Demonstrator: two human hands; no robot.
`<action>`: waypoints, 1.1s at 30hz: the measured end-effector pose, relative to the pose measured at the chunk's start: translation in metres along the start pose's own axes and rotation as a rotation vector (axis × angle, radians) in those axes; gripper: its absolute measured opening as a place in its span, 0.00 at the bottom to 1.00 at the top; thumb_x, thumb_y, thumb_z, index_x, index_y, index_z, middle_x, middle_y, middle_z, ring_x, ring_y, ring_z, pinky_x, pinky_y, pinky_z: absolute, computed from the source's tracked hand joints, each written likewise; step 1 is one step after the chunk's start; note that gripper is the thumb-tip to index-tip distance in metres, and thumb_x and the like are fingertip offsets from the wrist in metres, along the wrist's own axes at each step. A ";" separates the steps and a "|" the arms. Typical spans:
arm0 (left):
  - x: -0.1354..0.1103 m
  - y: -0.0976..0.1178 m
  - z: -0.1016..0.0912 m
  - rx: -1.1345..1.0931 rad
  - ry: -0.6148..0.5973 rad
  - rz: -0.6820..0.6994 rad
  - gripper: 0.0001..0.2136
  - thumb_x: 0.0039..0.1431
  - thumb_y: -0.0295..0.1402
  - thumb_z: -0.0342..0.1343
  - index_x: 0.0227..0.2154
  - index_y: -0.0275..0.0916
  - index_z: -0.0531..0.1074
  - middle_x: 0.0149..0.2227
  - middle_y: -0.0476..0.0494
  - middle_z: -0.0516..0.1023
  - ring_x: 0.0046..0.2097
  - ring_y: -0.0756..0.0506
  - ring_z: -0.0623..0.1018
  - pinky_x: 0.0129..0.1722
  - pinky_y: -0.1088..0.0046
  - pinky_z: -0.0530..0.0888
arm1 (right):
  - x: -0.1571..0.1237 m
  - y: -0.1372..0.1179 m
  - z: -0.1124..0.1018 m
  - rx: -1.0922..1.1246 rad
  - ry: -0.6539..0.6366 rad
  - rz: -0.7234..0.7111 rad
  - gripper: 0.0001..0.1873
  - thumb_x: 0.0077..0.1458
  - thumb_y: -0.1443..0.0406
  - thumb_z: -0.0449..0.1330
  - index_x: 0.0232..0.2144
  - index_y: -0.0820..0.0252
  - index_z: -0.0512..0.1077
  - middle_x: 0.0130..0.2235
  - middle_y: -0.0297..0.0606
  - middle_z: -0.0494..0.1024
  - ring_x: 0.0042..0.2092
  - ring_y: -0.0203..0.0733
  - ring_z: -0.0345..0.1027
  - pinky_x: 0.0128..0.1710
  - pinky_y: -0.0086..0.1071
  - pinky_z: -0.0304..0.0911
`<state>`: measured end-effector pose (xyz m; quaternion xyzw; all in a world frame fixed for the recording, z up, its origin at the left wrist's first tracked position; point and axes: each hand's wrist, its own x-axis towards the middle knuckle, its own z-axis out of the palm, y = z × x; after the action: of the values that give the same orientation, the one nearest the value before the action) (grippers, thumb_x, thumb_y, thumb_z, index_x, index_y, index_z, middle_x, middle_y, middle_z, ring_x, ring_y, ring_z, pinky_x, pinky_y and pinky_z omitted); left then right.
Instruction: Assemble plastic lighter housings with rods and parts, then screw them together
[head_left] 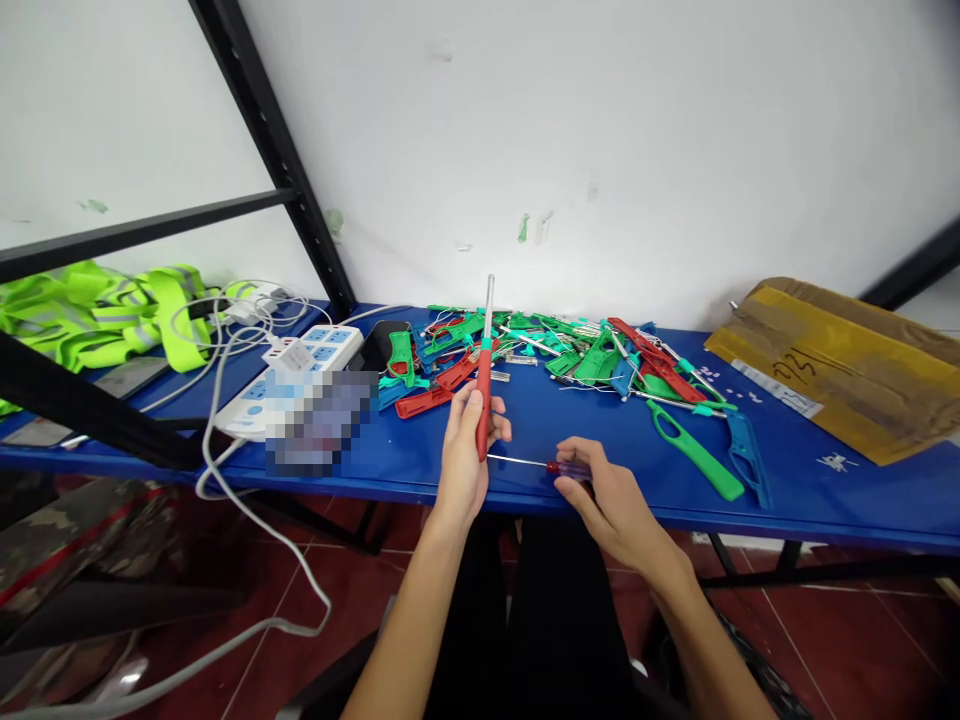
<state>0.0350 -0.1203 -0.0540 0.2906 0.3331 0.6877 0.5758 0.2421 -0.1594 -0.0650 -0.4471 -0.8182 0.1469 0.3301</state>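
My left hand [466, 450] is closed around a red gas lighter [484, 395], held upright with its metal tube pointing away from me and a green collar below the tube. In my right hand [611, 505] is a screwdriver [571, 469] with a dark red and clear handle. Its thin shaft points left, and the tip meets the lower end of the lighter. Whether the tip is inside the casing I cannot tell. Beyond my hands lies a pile of green, red and blue lighter parts [600, 358]. A whole green lighter casing [694, 450] rests right of my right hand.
A white power strip [330, 350] with cables stands at left, beside a dark phone [382, 343] and a blurred-out object [322, 420]. Neon yellow reflective straps [120, 315] lie behind a black shelf post [277, 150]. A taped cardboard box [847, 365] sits at right on the blue table [525, 490].
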 end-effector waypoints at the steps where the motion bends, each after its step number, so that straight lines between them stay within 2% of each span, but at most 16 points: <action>1: 0.000 0.000 0.000 -0.001 -0.002 -0.005 0.22 0.64 0.51 0.68 0.50 0.41 0.72 0.38 0.49 0.79 0.30 0.52 0.77 0.34 0.75 0.74 | 0.000 0.000 -0.001 0.026 -0.001 -0.003 0.12 0.77 0.56 0.55 0.56 0.54 0.68 0.47 0.41 0.84 0.42 0.44 0.82 0.42 0.34 0.71; 4: 0.000 0.001 0.001 0.002 -0.004 -0.017 0.23 0.63 0.51 0.68 0.50 0.41 0.72 0.38 0.49 0.79 0.29 0.52 0.77 0.34 0.75 0.74 | 0.000 0.002 0.000 0.086 0.017 -0.048 0.07 0.78 0.59 0.55 0.52 0.53 0.68 0.45 0.38 0.83 0.40 0.42 0.81 0.41 0.33 0.72; 6: 0.000 0.001 0.001 0.006 -0.008 -0.022 0.23 0.63 0.51 0.68 0.50 0.40 0.72 0.38 0.49 0.79 0.29 0.52 0.77 0.34 0.76 0.74 | 0.001 0.003 0.003 0.100 0.091 -0.095 0.07 0.77 0.59 0.57 0.50 0.53 0.71 0.42 0.37 0.83 0.38 0.41 0.80 0.40 0.32 0.72; 9: 0.000 0.002 0.000 0.004 -0.001 -0.028 0.23 0.63 0.51 0.68 0.49 0.40 0.73 0.38 0.49 0.78 0.29 0.52 0.77 0.34 0.75 0.74 | 0.002 0.003 0.007 0.077 0.223 -0.145 0.09 0.75 0.56 0.62 0.48 0.54 0.75 0.39 0.37 0.84 0.36 0.41 0.81 0.37 0.31 0.72; 12: 0.000 0.002 0.000 0.005 0.005 -0.035 0.22 0.64 0.51 0.68 0.48 0.40 0.73 0.37 0.49 0.78 0.29 0.52 0.76 0.33 0.76 0.73 | 0.004 0.001 0.010 0.005 0.264 -0.139 0.14 0.76 0.53 0.59 0.45 0.55 0.77 0.38 0.37 0.86 0.34 0.41 0.82 0.36 0.31 0.71; 16: 0.000 0.004 -0.001 0.015 -0.007 -0.040 0.22 0.65 0.51 0.67 0.48 0.40 0.72 0.37 0.49 0.77 0.28 0.53 0.75 0.33 0.75 0.72 | 0.004 -0.001 0.008 -0.087 0.185 -0.087 0.22 0.78 0.48 0.53 0.41 0.56 0.77 0.32 0.35 0.85 0.28 0.39 0.79 0.31 0.31 0.65; 20: -0.001 0.003 0.000 0.006 0.025 0.001 0.23 0.64 0.53 0.67 0.49 0.40 0.72 0.36 0.50 0.76 0.27 0.53 0.74 0.32 0.75 0.71 | 0.004 -0.001 0.008 -0.165 0.053 -0.059 0.30 0.80 0.47 0.47 0.32 0.56 0.73 0.24 0.32 0.78 0.23 0.39 0.73 0.28 0.33 0.58; 23: -0.002 0.000 0.002 0.001 0.058 0.056 0.23 0.64 0.53 0.67 0.49 0.41 0.72 0.36 0.51 0.75 0.26 0.54 0.73 0.31 0.75 0.71 | 0.003 0.000 0.007 -0.192 0.005 -0.051 0.33 0.80 0.47 0.44 0.27 0.55 0.70 0.21 0.32 0.74 0.22 0.39 0.69 0.27 0.34 0.56; 25: -0.003 -0.001 0.003 0.020 0.051 0.054 0.22 0.65 0.53 0.66 0.50 0.41 0.72 0.36 0.52 0.75 0.26 0.55 0.73 0.30 0.76 0.71 | 0.002 0.000 0.005 -0.143 -0.011 -0.046 0.28 0.80 0.47 0.46 0.33 0.55 0.73 0.26 0.34 0.79 0.27 0.41 0.75 0.30 0.33 0.62; 28: -0.004 0.000 0.003 0.039 0.024 0.005 0.24 0.64 0.54 0.67 0.51 0.42 0.72 0.36 0.51 0.76 0.25 0.55 0.72 0.25 0.78 0.69 | 0.002 0.000 0.001 -0.033 -0.008 -0.051 0.18 0.77 0.48 0.54 0.51 0.54 0.73 0.42 0.40 0.85 0.38 0.45 0.82 0.39 0.35 0.72; 30: -0.005 0.001 0.003 0.036 0.025 -0.026 0.26 0.62 0.55 0.68 0.51 0.42 0.72 0.37 0.51 0.76 0.24 0.55 0.71 0.21 0.79 0.66 | 0.003 0.001 0.000 0.008 0.000 -0.098 0.14 0.78 0.53 0.55 0.52 0.53 0.72 0.44 0.41 0.83 0.39 0.43 0.81 0.39 0.34 0.74; 33: -0.006 0.003 0.003 0.035 0.050 -0.046 0.28 0.60 0.57 0.69 0.52 0.42 0.71 0.37 0.52 0.75 0.23 0.55 0.69 0.18 0.80 0.63 | 0.004 0.002 0.003 -0.004 0.072 -0.224 0.09 0.78 0.60 0.55 0.51 0.53 0.74 0.42 0.40 0.83 0.37 0.41 0.81 0.37 0.32 0.73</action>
<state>0.0367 -0.1263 -0.0499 0.2757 0.3660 0.6753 0.5779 0.2400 -0.1545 -0.0666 -0.3584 -0.8511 0.0913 0.3726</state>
